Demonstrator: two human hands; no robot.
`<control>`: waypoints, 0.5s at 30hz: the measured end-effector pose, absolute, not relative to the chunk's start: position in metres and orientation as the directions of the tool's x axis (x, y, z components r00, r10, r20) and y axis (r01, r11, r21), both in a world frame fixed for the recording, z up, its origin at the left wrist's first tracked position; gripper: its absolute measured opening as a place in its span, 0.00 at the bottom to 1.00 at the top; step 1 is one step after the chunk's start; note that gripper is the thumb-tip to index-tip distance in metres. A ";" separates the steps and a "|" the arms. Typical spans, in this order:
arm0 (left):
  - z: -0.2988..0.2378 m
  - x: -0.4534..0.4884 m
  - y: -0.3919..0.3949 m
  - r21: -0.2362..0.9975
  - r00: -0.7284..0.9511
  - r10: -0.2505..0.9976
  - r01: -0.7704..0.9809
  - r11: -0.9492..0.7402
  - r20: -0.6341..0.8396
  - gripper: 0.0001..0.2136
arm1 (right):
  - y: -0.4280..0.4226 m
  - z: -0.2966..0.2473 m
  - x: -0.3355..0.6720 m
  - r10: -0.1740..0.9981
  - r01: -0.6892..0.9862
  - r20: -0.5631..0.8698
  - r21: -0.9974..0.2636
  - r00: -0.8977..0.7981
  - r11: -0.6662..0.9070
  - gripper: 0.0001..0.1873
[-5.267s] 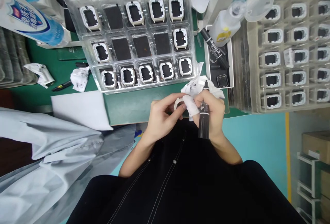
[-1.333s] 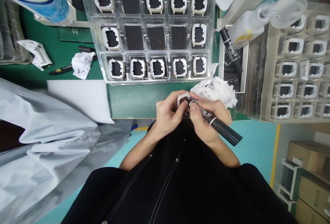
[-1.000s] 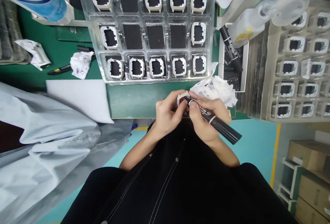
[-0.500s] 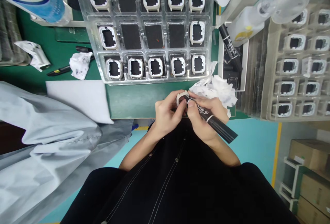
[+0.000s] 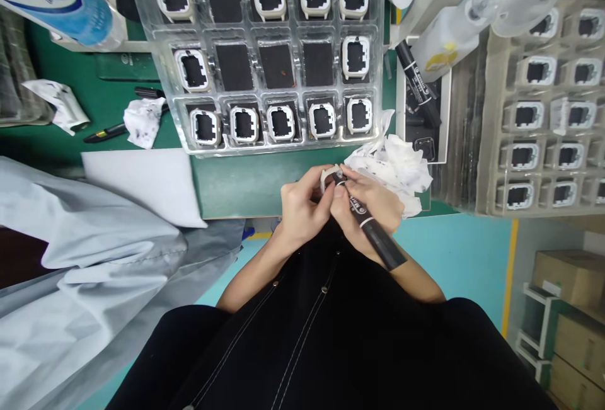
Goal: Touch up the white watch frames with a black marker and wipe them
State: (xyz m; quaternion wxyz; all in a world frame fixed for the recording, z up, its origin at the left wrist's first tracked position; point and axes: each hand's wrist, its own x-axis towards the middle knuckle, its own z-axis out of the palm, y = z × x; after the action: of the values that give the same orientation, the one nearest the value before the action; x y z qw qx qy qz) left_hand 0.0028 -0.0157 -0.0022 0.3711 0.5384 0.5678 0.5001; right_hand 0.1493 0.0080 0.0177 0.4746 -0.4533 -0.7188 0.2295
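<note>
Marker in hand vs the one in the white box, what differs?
Held marker is gripped in the right hand, tip at the white frame; boxed marker lies untouched in the white box. Held marker's label is partly covered by fingers; boxed marker's is exposed. Both black with white print.

Bright, even light falls from overhead, and the shadows are soft. The clear plastic tray [image 5: 278, 147] beyond the left hand [image 5: 297, 208] shows pale glare. The centre is sharp. Far from the hands the edges bend and stretch, like the bottle [image 5: 57, 0].
</note>
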 end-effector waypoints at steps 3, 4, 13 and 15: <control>-0.002 0.002 -0.015 0.987 -0.151 0.987 0.158 -0.027 0.051 0.10 | 0.009 0.021 0.153 0.878 0.358 0.473 -0.810 -0.070 0.465 0.03; -0.003 0.001 -0.014 0.991 -0.149 0.988 0.133 -0.014 0.034 0.11 | 0.009 0.020 0.153 0.880 0.346 0.470 -0.816 -0.067 0.463 0.04; -0.005 0.002 -0.020 0.983 -0.198 0.979 0.186 -0.015 0.052 0.14 | 0.009 0.010 0.138 0.804 0.423 0.584 -0.704 -0.113 0.571 0.08; -0.003 0.004 -0.019 0.985 -0.215 0.975 0.171 -0.027 0.064 0.11 | 0.010 0.014 0.141 0.848 0.380 0.523 -0.770 -0.085 0.512 0.05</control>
State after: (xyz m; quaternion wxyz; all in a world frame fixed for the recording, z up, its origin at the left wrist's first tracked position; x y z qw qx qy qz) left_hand 0.0038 -0.0191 -0.0029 0.3862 0.4934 0.5807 0.5198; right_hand 0.1415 0.0098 0.0138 0.5152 -0.4383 -0.7005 0.2273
